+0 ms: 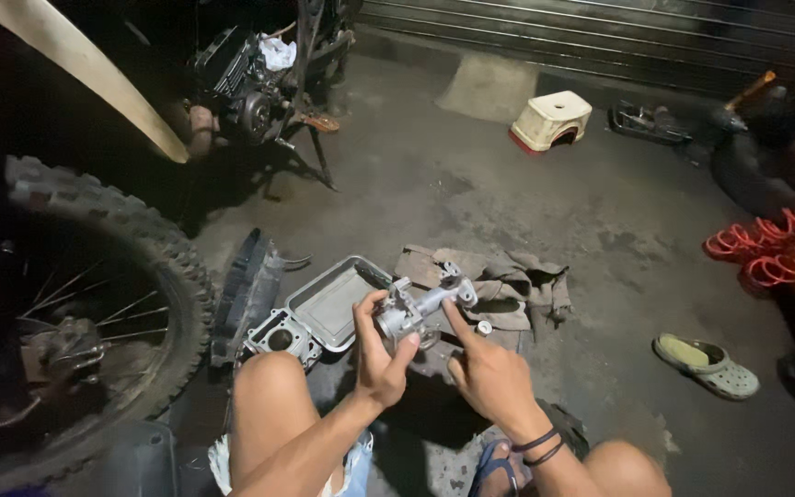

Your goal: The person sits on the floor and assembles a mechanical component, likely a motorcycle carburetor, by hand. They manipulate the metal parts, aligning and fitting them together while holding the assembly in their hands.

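My left hand grips a silver metal engine part, a carburettor-like casting with a tube sticking out to the right. My right hand is beside it, index finger stretched up and touching the part's underside. Both hands hover above a crumpled grey rag on the concrete floor. My bare knees frame the bottom of the view.
A shallow metal tray and an engine cylinder block lie to the left. A knobby motorcycle wheel fills the left side. A green clog, red coiled hose, a small plastic stool and another motorcycle stand around.
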